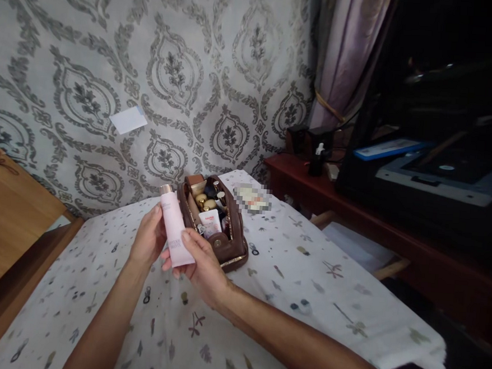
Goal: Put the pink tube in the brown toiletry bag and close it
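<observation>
A pink tube (173, 219), tilted with its metallic-looking cap (166, 189) uppermost, is held up just to the left of an open brown bag (237, 234). The right hand (206, 266), on the side nearer the bag, pinches the lower body, thumb across the front and fingers curled beneath; the left hand (147, 236), farther from the bag, sets its thumb along the edge below the cap, its other fingers largely hidden behind. The tube looks light and soft-walled, likely to dent under a hard squeeze and perhaps a little slick; the firmest grip should be the shoulder beneath the cap, with gentle support near the flat end. Inside the bag sit a white packet (210, 221) with red lettering and rounded gold-toned items (208, 204). Beneath the bag spreads a patterned tablecloth (271, 304); beyond its right side lies a pixelated item (251, 199).
</observation>
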`<control>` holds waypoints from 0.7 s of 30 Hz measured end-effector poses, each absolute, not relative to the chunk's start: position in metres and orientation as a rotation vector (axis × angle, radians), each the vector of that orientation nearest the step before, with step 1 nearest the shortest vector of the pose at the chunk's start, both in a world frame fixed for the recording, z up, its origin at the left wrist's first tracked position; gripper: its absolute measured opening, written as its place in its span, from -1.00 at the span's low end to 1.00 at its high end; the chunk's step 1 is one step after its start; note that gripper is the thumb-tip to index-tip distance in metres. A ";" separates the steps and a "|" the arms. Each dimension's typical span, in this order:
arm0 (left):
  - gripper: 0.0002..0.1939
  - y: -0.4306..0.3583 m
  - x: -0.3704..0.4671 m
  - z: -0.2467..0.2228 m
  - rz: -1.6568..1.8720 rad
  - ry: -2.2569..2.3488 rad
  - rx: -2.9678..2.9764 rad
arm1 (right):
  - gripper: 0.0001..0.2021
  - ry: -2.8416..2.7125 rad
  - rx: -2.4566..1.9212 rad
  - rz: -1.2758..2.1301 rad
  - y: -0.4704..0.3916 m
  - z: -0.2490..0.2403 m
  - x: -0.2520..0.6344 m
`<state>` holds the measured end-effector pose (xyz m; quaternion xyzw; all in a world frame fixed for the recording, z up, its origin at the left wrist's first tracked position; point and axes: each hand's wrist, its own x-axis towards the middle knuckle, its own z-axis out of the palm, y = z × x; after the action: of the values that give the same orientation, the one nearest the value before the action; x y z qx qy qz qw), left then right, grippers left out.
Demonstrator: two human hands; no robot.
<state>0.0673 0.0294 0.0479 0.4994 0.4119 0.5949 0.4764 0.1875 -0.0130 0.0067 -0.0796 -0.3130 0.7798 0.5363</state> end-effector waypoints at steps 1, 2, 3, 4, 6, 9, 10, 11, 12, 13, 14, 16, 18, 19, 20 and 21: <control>-0.38 0.030 0.068 0.047 1.452 1.022 1.216 | -0.52 -0.749 -0.194 1.854 -0.013 0.007 0.188; -0.38 0.031 0.068 0.047 1.453 1.040 1.211 | -0.52 -0.750 -0.201 1.850 -0.013 0.008 0.188; -0.39 0.032 0.067 0.046 1.460 1.058 1.216 | -0.52 -0.749 -0.209 1.844 -0.012 0.009 0.189; -0.42 0.033 0.066 0.046 1.464 1.077 1.242 | -0.51 -0.744 -0.222 1.831 -0.011 0.011 0.191; -0.50 0.036 0.064 0.045 1.448 1.133 1.392 | -0.52 -0.733 -0.256 1.783 -0.008 0.017 0.197; -0.63 0.038 0.061 0.045 1.361 1.272 1.818 | -0.53 -0.728 -0.290 1.676 -0.002 0.029 0.212; -0.65 0.039 0.060 0.045 1.322 1.323 1.961 | -0.54 -0.731 -0.292 1.642 0.000 0.034 0.218; -0.66 0.039 0.060 0.045 1.288 1.370 2.081 | -0.56 -0.740 -0.295 1.615 0.002 0.038 0.224; -0.66 0.040 0.061 0.045 1.252 1.409 2.173 | -0.58 -0.749 -0.295 1.587 0.003 0.042 0.230; -0.65 0.040 0.062 0.045 1.214 1.437 2.239 | -0.60 -0.761 -0.294 1.562 0.004 0.045 0.236; -0.64 0.040 0.063 0.044 1.181 1.456 2.280 | -0.61 -0.777 -0.292 1.543 0.005 0.048 0.242; -0.62 0.041 0.064 0.043 1.153 1.466 2.311 | -0.60 -0.817 -0.287 1.513 0.006 0.051 0.251; -0.62 0.042 0.064 0.042 1.154 1.464 2.296 | -0.56 -0.868 -0.282 1.491 0.008 0.053 0.260; -0.62 0.042 0.064 0.042 1.164 1.462 2.268 | -0.53 -0.894 -0.282 1.478 0.009 0.053 0.264; -0.62 0.042 0.064 0.041 1.174 1.456 2.232 | -0.51 -0.921 -0.286 1.463 0.011 0.053 0.268; -0.63 0.042 0.063 0.041 1.189 1.444 2.190 | -0.49 -0.946 -0.297 1.445 0.014 0.053 0.272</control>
<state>0.0632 0.0415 0.0411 0.7539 0.4971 0.4092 0.1304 0.2718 0.0141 0.0530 -0.1301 -0.4148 0.6334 0.6402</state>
